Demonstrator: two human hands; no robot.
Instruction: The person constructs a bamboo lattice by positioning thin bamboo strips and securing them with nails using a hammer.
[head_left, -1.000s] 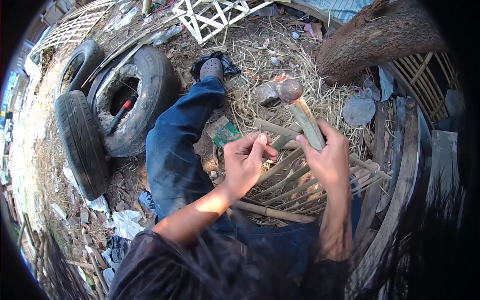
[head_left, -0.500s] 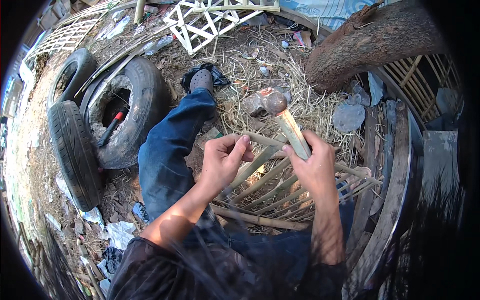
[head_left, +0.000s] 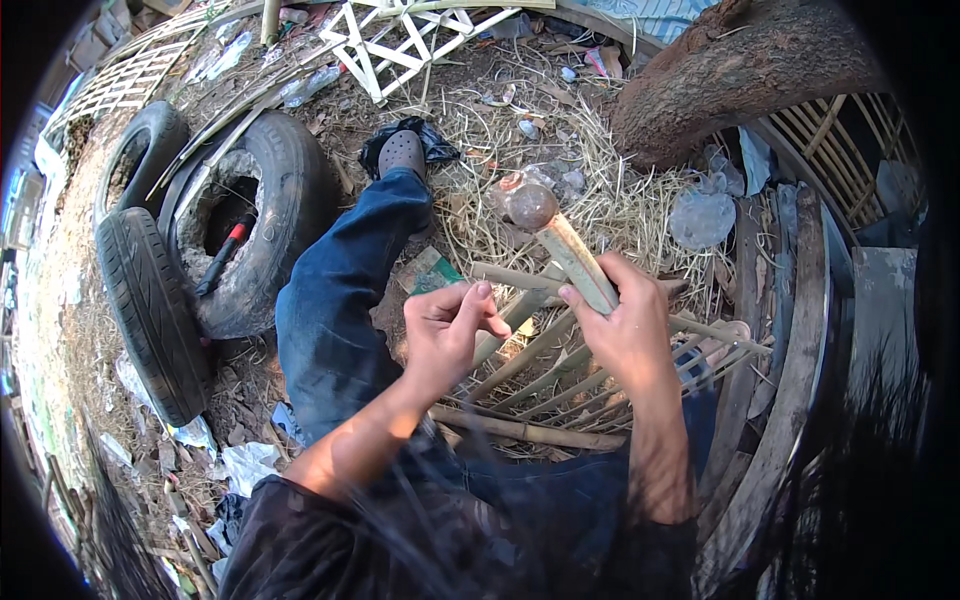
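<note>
My right hand (head_left: 630, 318) is closed round the lower handle of a hammer (head_left: 580, 262), whose rounded, rusty head points up and away from me. My left hand (head_left: 445, 325) hovers to the left, thumb and fingers drawn together; whatever they pinch, if anything, is too small to make out. Beneath both hands, between my legs, lies a lattice of bamboo slats (head_left: 540, 376) with a thicker bamboo pole (head_left: 530, 431) along its near edge. A short bamboo strip (head_left: 513, 277) crosses its far end, its tip just beyond my left fingers.
Old tyres (head_left: 298, 215) stand at the left, with a red-and-black tool (head_left: 236, 233) inside one. A thick tree trunk (head_left: 740, 80) leans at the far right. Weathered planks (head_left: 795, 350) run along my right side. A pale woven bamboo frame (head_left: 405, 45) lies ahead on the straw.
My left hand has come away from the bamboo strip's end and dropped slightly. The hammer has tilted a little further left in my right hand.
</note>
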